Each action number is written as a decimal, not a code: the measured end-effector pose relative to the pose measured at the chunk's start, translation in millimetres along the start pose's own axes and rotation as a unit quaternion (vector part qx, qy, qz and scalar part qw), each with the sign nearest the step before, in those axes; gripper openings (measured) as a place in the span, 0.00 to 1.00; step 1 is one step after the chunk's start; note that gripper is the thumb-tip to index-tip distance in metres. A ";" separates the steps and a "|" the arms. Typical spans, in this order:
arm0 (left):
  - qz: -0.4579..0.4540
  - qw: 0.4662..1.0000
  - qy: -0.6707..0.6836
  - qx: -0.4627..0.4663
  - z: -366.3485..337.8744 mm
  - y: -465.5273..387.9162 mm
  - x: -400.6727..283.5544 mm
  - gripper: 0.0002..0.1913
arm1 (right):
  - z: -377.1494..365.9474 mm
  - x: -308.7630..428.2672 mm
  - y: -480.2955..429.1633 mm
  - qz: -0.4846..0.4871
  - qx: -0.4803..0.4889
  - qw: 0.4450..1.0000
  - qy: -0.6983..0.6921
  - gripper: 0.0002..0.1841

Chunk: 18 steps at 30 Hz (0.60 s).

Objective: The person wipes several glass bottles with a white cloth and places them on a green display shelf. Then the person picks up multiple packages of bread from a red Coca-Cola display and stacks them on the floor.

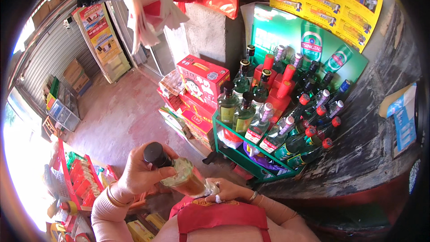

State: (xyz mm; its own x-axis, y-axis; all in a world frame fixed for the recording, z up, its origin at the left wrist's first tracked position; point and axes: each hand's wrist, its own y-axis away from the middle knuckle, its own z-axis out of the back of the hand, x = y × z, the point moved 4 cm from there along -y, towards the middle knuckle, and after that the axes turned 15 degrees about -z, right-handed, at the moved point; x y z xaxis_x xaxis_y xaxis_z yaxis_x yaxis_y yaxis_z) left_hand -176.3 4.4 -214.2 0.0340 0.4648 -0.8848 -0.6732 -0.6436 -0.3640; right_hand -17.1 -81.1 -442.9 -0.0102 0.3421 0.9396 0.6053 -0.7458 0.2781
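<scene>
My left hand (144,168) grips a glass bottle (188,176) around its shoulder, just below the black cap. The bottle tilts across the front of my red apron, its base towards my right. At the base end my right hand (228,190) presses a wadded white cloth or tissue (211,187) against the glass. Part of the cloth is hidden by my fingers. Beyond my right hand stands a green metal rack (242,161) whose top shelf is crowded with several bottles (258,124), capped in black, white, red and blue.
Red cartons (203,77) are stacked left of the rack. A goods shelf (67,174) with red packets is at lower left. White and red cloths or bags (147,10) hang overhead. A Tsingtao poster (285,33) backs the rack, and a worn dark wall (362,124) rises at right.
</scene>
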 end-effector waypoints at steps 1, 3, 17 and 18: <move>-0.050 0.997 -0.052 0.028 1.1 -11.5 -7.7 0.14 | 4.2 -7.0 1.7 -0.039 -0.012 0.999 0.015 0.22; -0.083 0.992 -0.098 0.012 2.3 -34.8 -14.5 0.15 | 14.3 -12.7 9.7 0.002 -0.074 0.992 -0.101 0.16; -0.275 0.961 0.016 0.007 19.4 -266.2 59.5 0.14 | 51.6 -49.7 61.4 -0.003 -0.494 0.860 -0.127 0.07; -0.275 0.961 0.017 0.008 16.6 -280.6 69.1 0.14 | 49.1 -54.9 61.5 -0.027 -0.489 0.854 -0.175 0.07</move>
State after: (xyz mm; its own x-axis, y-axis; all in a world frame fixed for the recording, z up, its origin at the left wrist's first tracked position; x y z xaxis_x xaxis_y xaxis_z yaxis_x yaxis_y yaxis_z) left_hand 2.7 227.2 -168.3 0.4127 0.7118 -0.5684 -0.5567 -0.2968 -0.7759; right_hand 59.8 -117.6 -487.1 0.3250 0.4140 0.8503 -0.3436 -0.7860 0.5140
